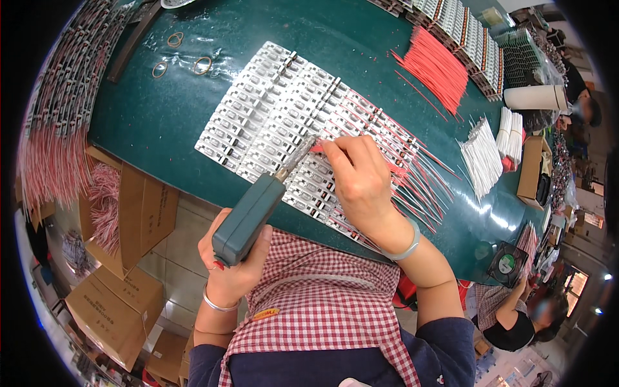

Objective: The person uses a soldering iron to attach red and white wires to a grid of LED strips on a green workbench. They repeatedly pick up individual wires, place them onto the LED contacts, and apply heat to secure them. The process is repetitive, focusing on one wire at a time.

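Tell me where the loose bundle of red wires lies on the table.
In the head view, the bundle of red wires lies on the green table at the far right, beyond the right hand and above the white wires.

Bare green tabletop (161, 122) left of circuit-board panel (290, 122); red wire bundle (435, 64) & white wire bundles (493, 151) crowding rt side.

- Apron (322, 290): red-and-white gingham check, with a small yellow label near the lower hem.
- Sleeves (445, 348): dark navy, pushed up above the forearms.
- Left wrist: thin silver bangle (218, 303).
- Right wrist: pale, translucent bangle (405, 248).
- Left hand (232, 264): red-painted fingernail, a ring on one finger.
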Demonstrator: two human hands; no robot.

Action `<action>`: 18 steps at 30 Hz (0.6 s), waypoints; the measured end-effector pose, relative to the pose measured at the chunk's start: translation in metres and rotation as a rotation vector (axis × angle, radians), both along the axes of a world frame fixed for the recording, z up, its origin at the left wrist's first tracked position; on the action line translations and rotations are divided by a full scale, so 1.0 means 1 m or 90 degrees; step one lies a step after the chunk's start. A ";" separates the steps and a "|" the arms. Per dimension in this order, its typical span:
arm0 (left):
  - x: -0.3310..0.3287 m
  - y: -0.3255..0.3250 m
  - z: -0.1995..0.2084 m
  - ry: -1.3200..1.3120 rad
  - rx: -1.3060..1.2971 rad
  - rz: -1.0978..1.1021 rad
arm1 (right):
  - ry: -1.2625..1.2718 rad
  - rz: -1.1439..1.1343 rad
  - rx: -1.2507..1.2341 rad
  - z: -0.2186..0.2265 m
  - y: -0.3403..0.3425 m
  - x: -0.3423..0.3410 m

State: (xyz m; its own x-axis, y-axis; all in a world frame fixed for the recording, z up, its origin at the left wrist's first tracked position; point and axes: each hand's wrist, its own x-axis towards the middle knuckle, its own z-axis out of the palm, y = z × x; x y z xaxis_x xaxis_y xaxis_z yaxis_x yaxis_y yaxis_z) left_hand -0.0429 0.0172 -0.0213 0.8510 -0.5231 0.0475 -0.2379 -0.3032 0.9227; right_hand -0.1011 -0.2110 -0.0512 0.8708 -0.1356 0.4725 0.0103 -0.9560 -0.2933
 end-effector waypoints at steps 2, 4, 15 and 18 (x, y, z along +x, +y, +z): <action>-0.001 0.002 -0.001 0.007 -0.005 0.010 | 0.002 0.000 -0.002 0.000 0.000 0.000; -0.003 0.008 -0.005 0.022 -0.002 0.018 | 0.002 -0.001 -0.002 -0.001 0.001 0.000; -0.008 0.011 -0.004 0.050 -0.043 0.054 | -0.038 0.010 -0.029 0.002 0.002 -0.003; -0.006 0.012 -0.006 0.019 -0.061 0.041 | -0.017 -0.005 -0.010 0.003 0.008 -0.007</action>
State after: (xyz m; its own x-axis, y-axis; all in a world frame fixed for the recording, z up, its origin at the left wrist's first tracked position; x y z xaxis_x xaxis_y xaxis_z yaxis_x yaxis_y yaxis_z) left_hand -0.0489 0.0288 -0.0275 0.8844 -0.4616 0.0693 -0.1931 -0.2266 0.9547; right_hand -0.1081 -0.2035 -0.0483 0.8569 -0.1350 0.4976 0.0101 -0.9605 -0.2780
